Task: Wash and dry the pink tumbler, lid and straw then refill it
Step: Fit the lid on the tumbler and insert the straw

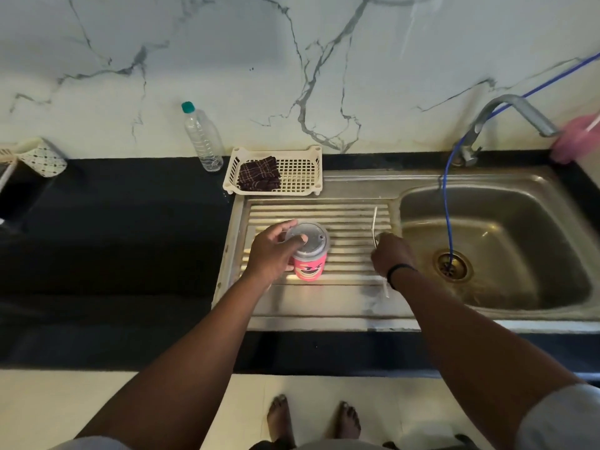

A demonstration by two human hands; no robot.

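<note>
The pink tumbler, printed with a cartoon face, stands upright on the ribbed steel drainboard with its clear lid on top. My left hand grips the lid's rim from the left, thumb lying across the top. To the right, my right hand pinches a thin clear straw that points away from me over the drainboard, near the sink's edge. The straw's near end shows below my wrist.
The steel sink lies to the right with a tap and a blue hose running into the drain. Behind the drainboard a cream basket holds a dark checked cloth. A water bottle stands on the black counter.
</note>
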